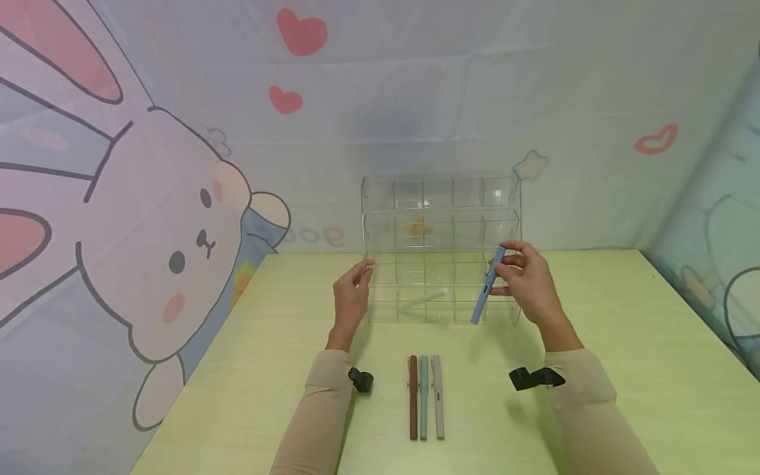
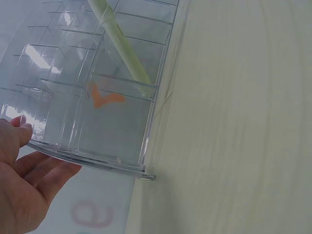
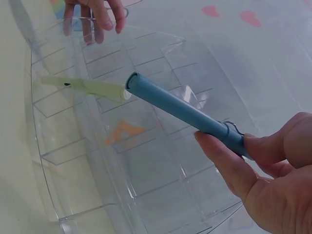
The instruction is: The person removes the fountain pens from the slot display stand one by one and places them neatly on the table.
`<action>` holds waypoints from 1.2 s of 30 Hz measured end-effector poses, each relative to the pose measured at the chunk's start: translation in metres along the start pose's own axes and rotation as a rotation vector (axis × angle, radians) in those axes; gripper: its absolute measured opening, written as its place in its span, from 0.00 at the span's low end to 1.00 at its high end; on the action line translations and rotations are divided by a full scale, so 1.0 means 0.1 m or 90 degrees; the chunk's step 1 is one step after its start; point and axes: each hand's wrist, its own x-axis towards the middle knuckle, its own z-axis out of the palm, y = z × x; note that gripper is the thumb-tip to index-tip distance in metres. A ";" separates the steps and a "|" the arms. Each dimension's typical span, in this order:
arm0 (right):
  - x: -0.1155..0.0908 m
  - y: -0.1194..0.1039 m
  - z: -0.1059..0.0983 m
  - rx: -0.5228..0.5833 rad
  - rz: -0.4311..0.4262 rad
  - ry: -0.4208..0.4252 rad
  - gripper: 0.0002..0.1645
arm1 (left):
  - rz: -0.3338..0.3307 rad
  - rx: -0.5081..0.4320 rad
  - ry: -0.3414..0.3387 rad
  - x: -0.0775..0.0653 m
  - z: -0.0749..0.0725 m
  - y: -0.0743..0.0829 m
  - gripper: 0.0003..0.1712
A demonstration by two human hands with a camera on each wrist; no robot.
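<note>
A clear acrylic display rack (image 1: 439, 244) with several rows of divided compartments stands on the table. My left hand (image 1: 351, 297) holds its left side edge, thumb in front and fingers around the side panel (image 2: 97, 168). In my right hand (image 1: 531, 280) a blue fountain pen (image 1: 488, 287) is pinched near its clip end, tilted, with its other end pointing down in front of the rack's lower right. A pale green pen (image 3: 85, 87) leans in the bottom row. On the table, a brown-red pen (image 1: 413, 399), a mint pen (image 1: 424, 399) and a beige pen (image 1: 438, 399) lie side by side.
The yellow-green table (image 1: 623, 369) spreads on both sides of the rack. Behind it hangs a cloth backdrop (image 1: 386, 79) with a rabbit and hearts. Black wrist cameras (image 1: 361, 380) sit on both sleeves.
</note>
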 end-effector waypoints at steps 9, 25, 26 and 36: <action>0.02 0.00 0.00 -0.001 0.048 -0.064 0.29 | 0.004 -0.004 -0.002 0.01 0.00 0.00 0.12; -0.03 0.03 0.04 0.006 0.108 -0.166 0.30 | 0.005 -0.003 0.003 0.00 0.00 0.00 0.12; -0.03 0.03 0.04 0.005 0.108 -0.171 0.30 | 0.004 -0.003 0.003 0.00 0.00 0.00 0.12; -0.02 0.07 0.04 -0.011 0.153 -0.232 0.31 | -0.002 -0.009 0.002 0.01 0.00 -0.01 0.12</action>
